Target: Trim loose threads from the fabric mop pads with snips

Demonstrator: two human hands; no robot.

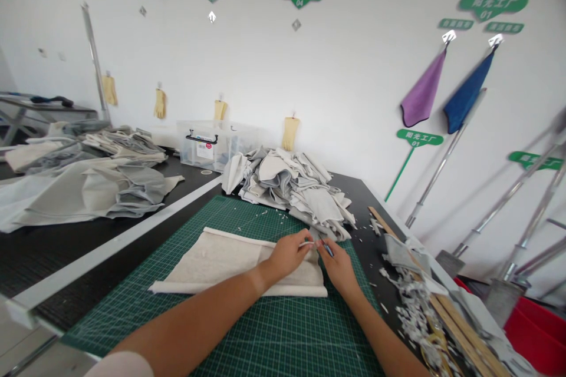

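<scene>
A cream fabric piece (pixel 230 262) lies flat on the green cutting mat (pixel 177 330), with rolled or hemmed edges along its far and near sides. My left hand (pixel 289 253) is closed in a pinch on the far edge of this fabric, near its right corner, where a narrow white strip end shows between the fingers. Just beside it, my right hand (pixel 336 262) is closed around a small blue-handled tool (pixel 328 249). The tool's tip is too small and blurred to make out, so its kind is unclear. Both hands almost meet at the fabric's corner.
A heap of grey-white fabric (pixel 292 182) sits behind the mat, and a larger pile (pixel 101 182) spreads at left. A clear plastic box (pixel 206 144) stands against the wall. Scraps (pixel 411 306) and wooden strips (pixel 460 330) lie at right, near a red bucket (pixel 537 330).
</scene>
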